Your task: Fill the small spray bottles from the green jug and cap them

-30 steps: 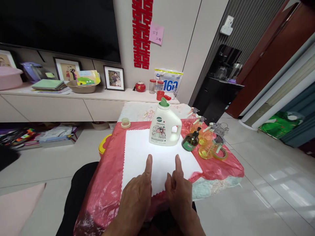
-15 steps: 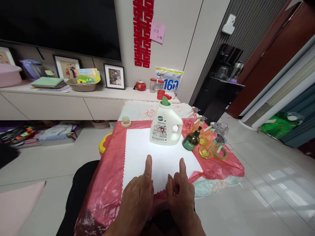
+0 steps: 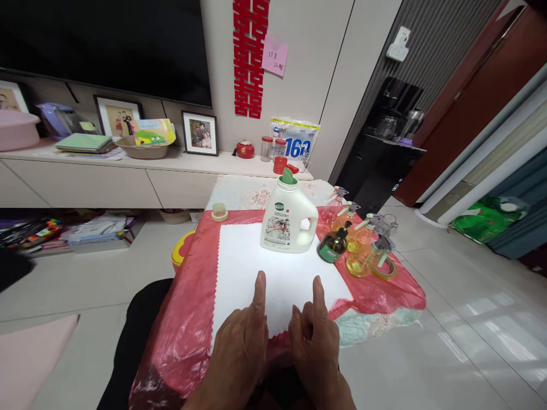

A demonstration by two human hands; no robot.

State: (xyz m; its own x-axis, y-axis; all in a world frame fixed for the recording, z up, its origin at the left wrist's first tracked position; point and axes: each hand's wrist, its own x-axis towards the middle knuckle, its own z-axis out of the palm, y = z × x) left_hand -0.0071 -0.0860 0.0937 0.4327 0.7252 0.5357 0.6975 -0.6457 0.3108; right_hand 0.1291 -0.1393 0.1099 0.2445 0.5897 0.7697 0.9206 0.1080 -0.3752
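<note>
My left hand (image 3: 241,341) hovers at the near edge of a white cloth (image 3: 239,267), its index finger stretched forward and the other fingers folded under. Beside it my right hand (image 3: 315,336) has the index finger stretched out too, thumb apart and the rest curled. Neither hand appears to hold anything. Beyond the fingertips a white detergent jug (image 3: 287,219) stands upright with its handle to the right. A green pour spout (image 3: 288,176) shows in its uncapped mouth. The pale translucent cap (image 3: 219,212) lies at the back left.
Right of the jug stand a dark green pump bottle (image 3: 333,245), several clear pump bottles (image 3: 361,263) and a tape roll (image 3: 387,269). Red plastic sheeting (image 3: 188,336) covers the table. A cabinet (image 3: 183,181) with framed photos runs behind; a yellow bin (image 3: 179,253) stands left.
Hardly anything differs. Both hands keep the same pointing pose, and the whole view has shifted very slightly. The jug, cap and bottles stay in place.
</note>
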